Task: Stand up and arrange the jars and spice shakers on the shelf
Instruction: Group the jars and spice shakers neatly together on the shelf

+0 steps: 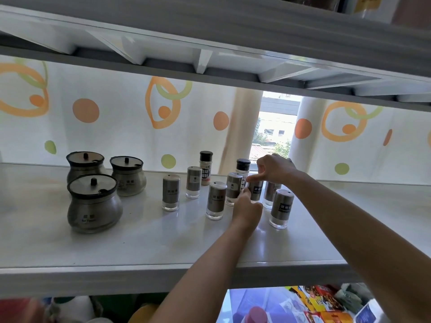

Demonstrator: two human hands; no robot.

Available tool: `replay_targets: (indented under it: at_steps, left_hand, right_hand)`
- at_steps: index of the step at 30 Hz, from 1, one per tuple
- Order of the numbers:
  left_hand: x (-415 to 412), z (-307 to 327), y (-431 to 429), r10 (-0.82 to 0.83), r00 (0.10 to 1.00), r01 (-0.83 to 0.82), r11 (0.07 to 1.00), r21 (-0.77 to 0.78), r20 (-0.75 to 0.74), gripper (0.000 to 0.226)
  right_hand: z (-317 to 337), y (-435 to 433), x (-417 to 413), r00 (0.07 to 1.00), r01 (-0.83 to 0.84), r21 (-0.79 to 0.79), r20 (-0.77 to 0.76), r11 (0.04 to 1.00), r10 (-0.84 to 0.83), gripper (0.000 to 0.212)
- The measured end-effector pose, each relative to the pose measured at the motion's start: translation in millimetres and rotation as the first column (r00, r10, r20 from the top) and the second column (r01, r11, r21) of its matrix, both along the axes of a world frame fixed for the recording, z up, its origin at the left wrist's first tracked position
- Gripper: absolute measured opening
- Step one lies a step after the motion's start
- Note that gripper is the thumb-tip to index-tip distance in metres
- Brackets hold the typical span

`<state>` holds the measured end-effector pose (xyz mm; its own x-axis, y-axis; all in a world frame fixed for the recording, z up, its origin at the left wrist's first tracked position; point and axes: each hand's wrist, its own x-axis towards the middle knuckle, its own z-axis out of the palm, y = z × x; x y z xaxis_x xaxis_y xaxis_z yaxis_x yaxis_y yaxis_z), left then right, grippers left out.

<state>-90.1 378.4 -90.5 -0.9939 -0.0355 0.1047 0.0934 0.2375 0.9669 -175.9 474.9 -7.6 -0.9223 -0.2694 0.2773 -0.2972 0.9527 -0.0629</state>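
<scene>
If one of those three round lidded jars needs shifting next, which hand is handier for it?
Likely the left hand: the jars stand on its side, while the right hand, pinching the top of a shaker, lies beyond the other shakers.

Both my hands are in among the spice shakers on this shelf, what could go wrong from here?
First, the left hand and right hand hold a grey metal-sleeved shaker with a clear base, packed among upright neighbours; the silver salt shaker beside the left hand could be knocked over. Second, the right forearm passes close by the grey front-right shaker, which could tip on the white shelf.
</scene>
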Motion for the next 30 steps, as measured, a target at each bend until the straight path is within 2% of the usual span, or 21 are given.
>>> replay_targets:
  at_steps: [3, 9, 11, 13, 15, 16, 18, 19, 20, 22, 24, 25, 28, 30]
  left_hand:
    - [0, -1, 1, 0.012, 1.0, -0.012, 1.0, -0.016, -0.001, 0.057]
    - [6, 18, 2, 0.037, 0.998, -0.044, 0.988, -0.145, -0.053, 0.06]
    - [11, 38, -4, 0.041, 0.993, -0.065, 0.975, -0.211, -0.114, 0.054]
    - [12, 63, -19, 0.043, 0.971, -0.123, 0.932, -0.341, -0.234, 0.042]
    - [10, 90, -48, 0.023, 0.934, -0.233, 0.796, -0.559, -0.356, 0.04]
    - [9, 103, -68, -0.002, 0.925, -0.279, 0.674, -0.684, -0.38, 0.047]
    - [7, 122, -110, -0.042, 0.934, -0.318, 0.354, -0.88, -0.355, 0.059]
    - [8, 128, -130, -0.036, 0.947, -0.302, 0.228, -0.926, -0.318, 0.062]
    - [10, 130, -149, -0.009, 0.961, -0.272, 0.148, -0.951, -0.276, 0.063]
    - [17, 129, -182, 0.06, 0.977, -0.207, 0.077, -0.975, -0.203, 0.065]
    - [27, 122, -206, 0.114, 0.983, -0.153, 0.052, -0.987, -0.146, 0.066]
    - [32, 118, -216, 0.142, 0.982, -0.128, 0.037, -0.991, -0.122, 0.066]
    - [44, 106, -246, 0.223, 0.973, -0.066, 0.028, -0.997, -0.058, 0.065]
    - [50, 99, -264, 0.253, 0.966, -0.076, 0.067, -0.995, -0.057, 0.065]
  right_hand:
    - [2, -1, 0, 1.0, 0.019, 0.006, -0.013, 1.0, -0.019, 0.05]
    - [22, 6, 0, 0.996, 0.012, -0.117, -0.081, 0.993, -0.022, 0.068]
    - [30, 5, 2, 0.996, -0.001, -0.233, -0.088, 0.972, -0.02, 0.073]
    - [34, 2, 4, 0.994, -0.012, -0.301, -0.108, 0.954, -0.022, 0.074]
    - [37, -5, 8, 0.997, -0.018, -0.29, -0.081, 0.957, -0.006, 0.079]
    - [37, -9, 12, 0.999, -0.022, -0.267, -0.053, 0.963, 0.008, 0.08]
    - [37, -20, 18, 0.999, -0.034, -0.201, -0.007, 0.979, 0.033, 0.08]
    - [35, -26, 21, 0.999, -0.044, -0.171, 0.022, 0.984, 0.049, 0.08]
    - [34, -34, 24, 0.996, -0.053, -0.151, 0.059, 0.987, 0.062, 0.079]
    - [31, -49, 29, 0.986, -0.07, -0.123, 0.144, 0.99, 0.087, 0.082]
    - [26, -61, 23, 0.98, -0.09, -0.1, 0.169, 0.991, 0.106, 0.108]
    - [24, -69, 19, 0.977, -0.102, -0.075, 0.179, 0.992, 0.113, 0.113]
    - [22, -100, 29, 0.976, -0.114, -0.012, 0.186, 0.993, 0.114, 0.074]
    - [21, -121, 35, 0.971, -0.131, -0.008, 0.201, 0.991, 0.13, 0.067]
